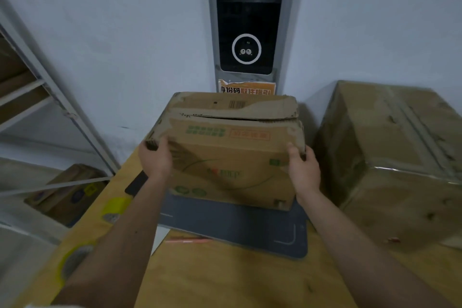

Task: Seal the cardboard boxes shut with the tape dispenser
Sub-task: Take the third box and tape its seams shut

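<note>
Both hands grip the worn cardboard box (232,155) by its two near upper corners, left hand (155,157) wrapped on the left corner, right hand (303,170) on the right, box sitting between them on the grey mat (250,227) on the wooden table (212,277). Its long axis runs left-right across the view, and the top flap seam (unsealed, gapping toward the right end) runs the same way, beyond the fingertips. Yellow tape rolls (115,209) lie at the table's left edge, nearer the left hand; I'd free that hand for the tape.
</note>
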